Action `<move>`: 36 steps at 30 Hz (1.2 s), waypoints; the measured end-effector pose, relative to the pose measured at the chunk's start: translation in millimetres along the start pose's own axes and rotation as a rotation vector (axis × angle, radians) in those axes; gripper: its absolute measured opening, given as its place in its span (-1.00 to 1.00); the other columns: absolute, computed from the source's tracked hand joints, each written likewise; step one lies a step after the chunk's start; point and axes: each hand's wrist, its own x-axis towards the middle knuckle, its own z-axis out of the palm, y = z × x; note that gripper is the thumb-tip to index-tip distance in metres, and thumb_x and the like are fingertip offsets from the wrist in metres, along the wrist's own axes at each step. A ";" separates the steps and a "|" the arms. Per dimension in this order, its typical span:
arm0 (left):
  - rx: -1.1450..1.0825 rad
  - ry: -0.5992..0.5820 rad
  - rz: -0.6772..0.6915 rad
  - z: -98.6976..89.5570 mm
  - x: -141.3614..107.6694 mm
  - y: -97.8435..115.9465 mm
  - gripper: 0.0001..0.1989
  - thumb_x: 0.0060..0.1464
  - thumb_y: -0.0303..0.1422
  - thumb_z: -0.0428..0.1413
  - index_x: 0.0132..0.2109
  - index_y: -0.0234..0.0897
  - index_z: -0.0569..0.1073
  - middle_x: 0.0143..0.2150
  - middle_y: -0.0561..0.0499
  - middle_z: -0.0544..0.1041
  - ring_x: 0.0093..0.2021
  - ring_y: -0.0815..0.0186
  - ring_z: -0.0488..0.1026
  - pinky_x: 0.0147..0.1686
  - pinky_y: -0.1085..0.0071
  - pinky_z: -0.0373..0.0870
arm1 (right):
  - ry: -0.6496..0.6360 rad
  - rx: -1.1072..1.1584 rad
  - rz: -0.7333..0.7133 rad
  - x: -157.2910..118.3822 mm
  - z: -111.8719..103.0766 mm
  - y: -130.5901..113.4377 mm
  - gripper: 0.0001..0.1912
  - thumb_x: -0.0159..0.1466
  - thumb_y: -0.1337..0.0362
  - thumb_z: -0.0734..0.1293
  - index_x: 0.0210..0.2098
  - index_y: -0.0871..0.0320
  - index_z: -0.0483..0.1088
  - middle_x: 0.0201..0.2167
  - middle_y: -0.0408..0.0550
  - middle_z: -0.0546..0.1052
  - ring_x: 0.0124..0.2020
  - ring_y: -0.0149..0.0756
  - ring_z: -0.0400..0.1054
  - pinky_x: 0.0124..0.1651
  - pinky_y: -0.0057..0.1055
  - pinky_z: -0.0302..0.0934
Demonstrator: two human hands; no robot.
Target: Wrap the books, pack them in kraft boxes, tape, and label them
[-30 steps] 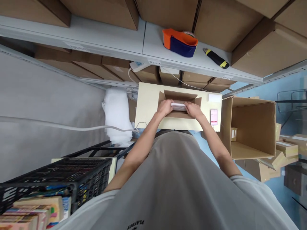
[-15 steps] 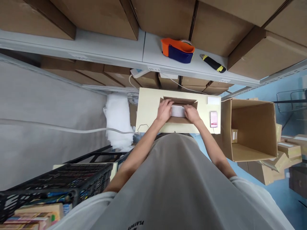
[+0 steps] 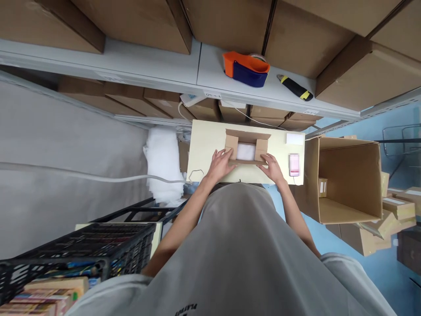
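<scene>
A small cardboard box [image 3: 232,141] sits on the pale yellow table [image 3: 205,136]. Its two short side flaps are folded inward, while the long far and near flaps stand outward. Between the side flaps a white item [image 3: 246,152] shows inside; its kind cannot be made out. My left hand [image 3: 221,164] grips the box's near left corner, fingers on the side flap and thumb at the near flap. At the near right corner my right hand [image 3: 272,168] has the near flap between thumb and fingers.
A phone [image 3: 294,164] and a white label stack [image 3: 295,138] lie at the table's right. A large open carton [image 3: 348,175] stands beyond. Above, the shelf holds a tape dispenser [image 3: 246,70] and a utility knife [image 3: 295,87]. White wrapping [image 3: 163,164] and a black crate [image 3: 85,241] are at left.
Both hands have come out of the box opening toward me and now hold its near corners. The short side flaps have been folded inward over the white item.
</scene>
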 end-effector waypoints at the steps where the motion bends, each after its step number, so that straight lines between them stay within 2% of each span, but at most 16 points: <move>1: -0.022 0.016 -0.036 -1.4 7.3 -0.7 -0.21 0.30 -0.25 0.38 0.57 -0.19 0.34 0.37 -0.25 0.65 0.53 -0.16 0.41 0.64 -0.14 0.15 | 0.022 0.015 0.010 6.5 -0.6 1.2 -0.44 0.50 0.06 0.43 0.41 0.12 0.50 0.38 0.24 0.61 0.54 0.14 0.32 0.60 0.18 0.26; 3: -0.067 0.108 -0.123 -5.2 23.9 -2.8 -0.12 0.34 -0.23 0.33 0.66 -0.25 0.18 0.40 -0.30 0.60 0.43 -0.12 0.52 0.50 -0.03 0.39 | 0.095 0.069 0.065 19.1 -1.7 4.3 -0.42 0.52 0.10 0.37 0.47 0.15 0.43 0.37 0.27 0.59 0.40 0.09 0.46 0.48 0.13 0.40; 5: -0.069 0.221 -0.157 -10.7 40.8 -4.8 0.06 0.31 -0.22 0.35 0.72 -0.33 -0.02 0.56 -0.42 0.40 0.47 -0.16 0.49 0.45 0.01 0.46 | 0.166 0.100 0.144 30.0 -3.1 6.8 -0.25 0.50 0.14 0.35 0.61 0.17 0.21 0.45 0.33 0.48 0.30 0.06 0.52 0.36 0.09 0.51; 7: -0.023 0.259 -0.075 -17.3 54.8 -5.8 0.13 0.26 -0.25 0.38 0.72 -0.36 -0.07 0.68 -0.48 0.17 0.62 -0.23 0.28 0.55 -0.06 0.33 | 0.205 0.074 0.181 38.0 -5.3 7.7 -0.02 0.45 0.17 0.39 0.72 0.16 -0.07 0.57 0.40 0.30 0.35 0.11 0.49 0.32 0.10 0.53; 9: 0.030 0.222 0.041 -23.1 62.2 -6.0 0.04 0.25 -0.30 0.36 0.70 -0.34 0.05 0.68 -0.44 0.19 0.69 -0.24 0.12 0.65 -0.13 0.13 | 0.214 0.011 0.147 42.3 -8.5 7.1 0.10 0.41 0.18 0.41 0.74 0.15 -0.22 0.66 0.41 0.13 0.52 0.17 0.33 0.39 0.13 0.49; 10: 0.048 0.198 0.078 -24.9 62.9 -6.1 -0.05 0.27 -0.33 0.34 0.67 -0.32 0.15 0.64 -0.41 0.28 0.69 -0.23 0.13 0.67 -0.15 0.07 | 0.212 -0.020 0.114 43.1 -10.2 6.6 0.08 0.42 0.19 0.41 0.74 0.13 -0.22 0.68 0.39 0.08 0.59 0.17 0.24 0.43 0.13 0.46; 12: 0.058 0.166 0.099 -25.2 58.9 -6.6 -0.31 0.31 -0.35 0.29 0.53 -0.27 0.41 0.47 -0.35 0.50 0.61 -0.19 0.27 0.67 -0.16 0.07 | 0.203 -0.065 0.043 42.5 -12.8 6.0 -0.04 0.44 0.21 0.37 0.71 0.12 -0.07 0.70 0.32 0.06 0.66 0.12 0.13 0.52 0.11 0.37; 14: 0.021 0.161 0.065 -21.1 50.7 -7.7 -0.61 0.37 -0.30 0.25 0.29 -0.21 0.64 0.30 -0.29 0.61 0.48 -0.15 0.42 0.61 -0.13 0.23 | 0.200 -0.079 0.005 40.2 -12.7 6.2 -0.26 0.47 0.19 0.36 0.59 0.13 0.20 0.69 0.30 0.11 0.64 0.10 0.15 0.58 0.11 0.30; 16: -0.066 0.195 -0.022 -14.5 43.1 -9.1 -0.75 0.43 -0.26 0.21 0.10 -0.17 0.72 0.23 -0.24 0.63 0.36 -0.07 0.52 0.49 -0.02 0.42 | 0.209 -0.056 0.014 37.9 -9.3 6.9 -0.47 0.50 0.12 0.35 0.39 0.15 0.42 0.66 0.33 0.18 0.59 0.11 0.23 0.57 0.11 0.31; 18: -0.171 0.243 -0.135 -8.0 39.5 -10.3 -0.76 0.46 -0.27 0.17 0.06 -0.15 0.73 0.22 -0.19 0.62 0.26 0.03 0.60 0.36 0.13 0.55 | 0.222 0.015 0.062 37.1 -3.6 7.0 -0.59 0.54 0.06 0.31 0.24 0.15 0.50 0.60 0.37 0.27 0.50 0.08 0.36 0.46 0.05 0.41; 20: -0.253 0.272 -0.240 -3.4 40.1 -11.1 -0.77 0.44 -0.30 0.18 0.04 -0.17 0.74 0.20 -0.15 0.63 0.12 0.12 0.67 0.25 0.23 0.60 | 0.242 0.121 0.136 38.5 2.8 5.6 -0.61 0.57 0.05 0.22 0.16 0.14 0.51 0.49 0.38 0.41 0.34 0.00 0.52 0.33 -0.05 0.50; 23: -0.304 0.287 -0.374 -0.4 45.1 -11.7 -0.86 0.38 -0.34 0.26 -0.06 -0.20 0.74 0.14 -0.11 0.69 -0.06 0.17 0.71 0.14 0.26 0.61 | 0.259 0.246 0.252 44.2 10.0 0.2 -0.61 0.56 0.07 0.14 0.10 0.13 0.48 0.28 0.28 0.62 0.14 -0.11 0.63 0.22 -0.17 0.53; 25: -0.313 0.298 -0.419 -0.2 48.1 -12.1 -0.89 0.37 -0.33 0.29 -0.10 -0.21 0.73 0.12 -0.10 0.71 -0.11 0.17 0.71 0.09 0.26 0.60 | 0.261 0.256 0.316 48.7 11.7 -4.5 -0.62 0.53 0.06 0.14 0.08 0.11 0.46 0.23 0.22 0.67 0.14 -0.11 0.65 0.22 -0.22 0.51; 30: -0.322 0.325 -0.448 -0.9 50.9 -10.9 -0.90 0.35 -0.32 0.31 -0.15 -0.19 0.72 0.08 -0.08 0.75 -0.10 0.13 0.73 0.08 0.25 0.58 | 0.277 0.217 0.427 52.7 7.6 -12.8 -0.64 0.48 0.01 0.22 0.11 0.05 0.44 0.25 0.18 0.70 0.14 -0.08 0.69 0.25 -0.22 0.48; 36: -0.428 0.360 -0.454 7.4 40.8 -6.4 -0.87 0.32 -0.24 0.33 -0.12 -0.16 0.73 0.05 -0.07 0.77 -0.10 0.15 0.73 0.06 0.27 0.62 | 0.328 0.280 0.431 38.1 7.2 -8.8 -0.63 0.47 0.01 0.21 0.07 0.07 0.47 0.18 0.21 0.74 0.18 -0.05 0.68 0.24 -0.21 0.50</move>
